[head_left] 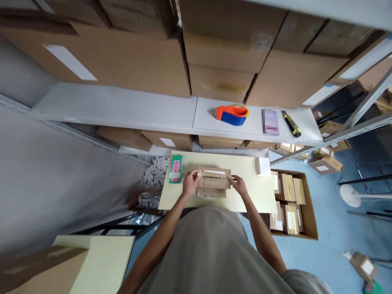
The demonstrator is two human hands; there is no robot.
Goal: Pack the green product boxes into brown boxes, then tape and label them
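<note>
On the pale yellow table (pixel 251 190) lies a small brown cardboard box (pixel 213 183), with a white strip and shiny tape across its top. A flap or lower part of the box extends toward me. My left hand (pixel 190 183) pinches its left end, fingers closed on the edge. At the opposite end my right hand (pixel 238 184) has thumb and fingertips closed on the right edge. Left of the box is a green package with a pink front (pixel 175 169). A white box (pixel 263 166) stands at the table's right edge.
The grey shelf (pixel 137 104) above holds an orange and blue tape dispenser (pixel 232 114), a small purple pack (pixel 270 121) and a yellow-black utility knife (pixel 291 123). Large cartons (pixel 217 49) stand behind them. Right of the table, an open carton (pixel 310 204) holds several boxes.
</note>
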